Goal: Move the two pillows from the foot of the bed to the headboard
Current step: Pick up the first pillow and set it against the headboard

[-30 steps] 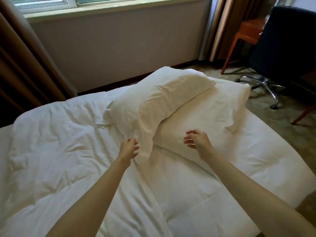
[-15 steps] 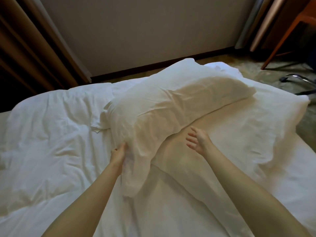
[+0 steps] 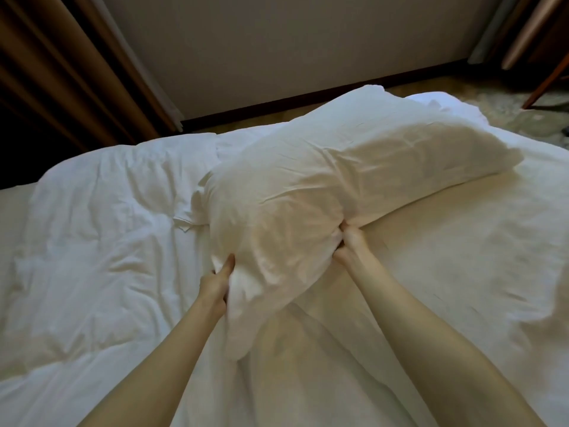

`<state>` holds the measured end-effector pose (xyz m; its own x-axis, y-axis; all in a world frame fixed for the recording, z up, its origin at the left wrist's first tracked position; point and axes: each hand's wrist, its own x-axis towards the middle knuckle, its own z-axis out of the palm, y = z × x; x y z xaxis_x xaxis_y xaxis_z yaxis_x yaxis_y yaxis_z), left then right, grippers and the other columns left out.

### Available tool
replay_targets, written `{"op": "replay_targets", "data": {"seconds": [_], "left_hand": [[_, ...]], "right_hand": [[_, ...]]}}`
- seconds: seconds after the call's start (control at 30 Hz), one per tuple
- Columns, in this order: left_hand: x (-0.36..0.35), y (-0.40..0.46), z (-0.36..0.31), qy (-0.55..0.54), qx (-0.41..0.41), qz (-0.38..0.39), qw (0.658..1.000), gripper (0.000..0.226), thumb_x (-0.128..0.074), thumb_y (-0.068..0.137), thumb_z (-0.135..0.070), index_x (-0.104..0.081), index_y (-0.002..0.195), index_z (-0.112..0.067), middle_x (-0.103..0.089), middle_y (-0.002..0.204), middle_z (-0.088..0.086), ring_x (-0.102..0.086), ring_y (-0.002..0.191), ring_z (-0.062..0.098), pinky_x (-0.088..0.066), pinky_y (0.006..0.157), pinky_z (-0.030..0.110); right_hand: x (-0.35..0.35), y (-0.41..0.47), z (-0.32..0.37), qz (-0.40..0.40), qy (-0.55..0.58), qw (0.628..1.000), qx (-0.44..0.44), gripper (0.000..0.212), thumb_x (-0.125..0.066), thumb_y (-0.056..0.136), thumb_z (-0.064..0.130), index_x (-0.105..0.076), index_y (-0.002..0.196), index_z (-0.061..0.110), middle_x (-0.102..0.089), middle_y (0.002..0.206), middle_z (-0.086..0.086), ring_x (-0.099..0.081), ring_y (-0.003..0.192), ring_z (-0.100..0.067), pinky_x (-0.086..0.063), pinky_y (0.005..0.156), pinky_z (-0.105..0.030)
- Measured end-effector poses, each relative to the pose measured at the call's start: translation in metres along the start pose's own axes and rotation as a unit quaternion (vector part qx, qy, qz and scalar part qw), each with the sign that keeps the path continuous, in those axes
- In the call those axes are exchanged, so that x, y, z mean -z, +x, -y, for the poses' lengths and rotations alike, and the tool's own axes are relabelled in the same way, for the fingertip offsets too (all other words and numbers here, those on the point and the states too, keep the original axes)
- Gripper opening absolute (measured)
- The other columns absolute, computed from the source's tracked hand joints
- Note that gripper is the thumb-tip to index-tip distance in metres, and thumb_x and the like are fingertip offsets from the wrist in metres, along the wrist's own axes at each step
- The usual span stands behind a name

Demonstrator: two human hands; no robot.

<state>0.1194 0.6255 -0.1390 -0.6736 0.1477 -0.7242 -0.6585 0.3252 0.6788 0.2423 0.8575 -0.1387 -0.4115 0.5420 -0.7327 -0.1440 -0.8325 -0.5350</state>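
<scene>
The top pillow lies slantwise across the lower pillow at the foot of the bed, its near end bunched between both hands. The left hand pinches the near-left edge, thumb on top and fingers tucked under the cloth. The right hand presses into the near-right side, fingers buried in the seam between the two pillows; it seems closed on the fabric, though the fingertips are hidden. A loose flap of pillowcase hangs below the left hand.

Top pillow: white matt cloth, creased; duvet: white cloth, rumpled, matt; curtain: brown fabric, pleated; wall: smooth matt; chair leg: reddish wood
</scene>
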Motion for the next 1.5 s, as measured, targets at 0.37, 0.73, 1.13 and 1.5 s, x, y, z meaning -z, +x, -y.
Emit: {"op": "replay_targets", "data": {"seconds": [0.37, 0.73, 1.13, 1.5], "left_hand": [[0.015, -0.076, -0.009, -0.061, -0.11, -0.023, 0.992, 0.012, -0.067, 0.087, -0.011, -0.061, 0.097, -0.007, -0.069, 0.094, 0.01, -0.067, 0.079, 0.022, -0.054, 0.066, 0.03], [0.119, -0.151, -0.004, -0.097, -0.132, -0.042, 0.986, 0.027, -0.063, 0.085, 0.002, -0.063, 0.112, 0.005, -0.067, 0.102, 0.017, -0.065, 0.085, 0.028, -0.052, 0.071, 0.035], [0.357, -0.174, 0.065, -0.058, -0.141, -0.016, 0.988, 0.031, -0.063, 0.088, -0.005, -0.061, 0.117, 0.003, -0.069, 0.108, 0.017, -0.069, 0.082, 0.025, -0.054, 0.055, 0.024], [0.495, -0.165, 0.145, 0.084, -0.123, -0.003, 0.989, 0.021, -0.064, 0.09, -0.023, -0.058, 0.104, -0.01, -0.064, 0.089, 0.003, -0.062, 0.084, 0.023, -0.048, 0.075, 0.032]], "right_hand": [[0.029, -0.081, -0.012, -0.079, -0.047, 0.994, 0.066, 0.047, -0.055, 0.095, 0.033, -0.051, 0.128, -0.001, -0.059, 0.115, -0.014, -0.061, 0.104, -0.034, -0.052, 0.09, -0.049], [0.003, -0.198, -0.063, -0.054, -0.103, 0.989, 0.091, 0.043, -0.061, 0.092, 0.018, -0.052, 0.126, -0.006, -0.063, 0.119, -0.019, -0.064, 0.097, -0.034, -0.053, 0.089, -0.051], [-0.023, -0.34, -0.266, -0.061, -0.135, 0.985, 0.088, 0.033, -0.064, 0.09, 0.023, -0.059, 0.113, -0.001, -0.067, 0.089, -0.006, -0.067, 0.077, -0.022, -0.056, 0.071, -0.037], [0.0, -0.421, -0.427, -0.135, -0.199, 0.97, 0.033, 0.047, -0.057, 0.094, 0.026, -0.056, 0.125, -0.009, -0.064, 0.122, -0.022, -0.063, 0.11, -0.037, -0.049, 0.099, -0.048]]}}
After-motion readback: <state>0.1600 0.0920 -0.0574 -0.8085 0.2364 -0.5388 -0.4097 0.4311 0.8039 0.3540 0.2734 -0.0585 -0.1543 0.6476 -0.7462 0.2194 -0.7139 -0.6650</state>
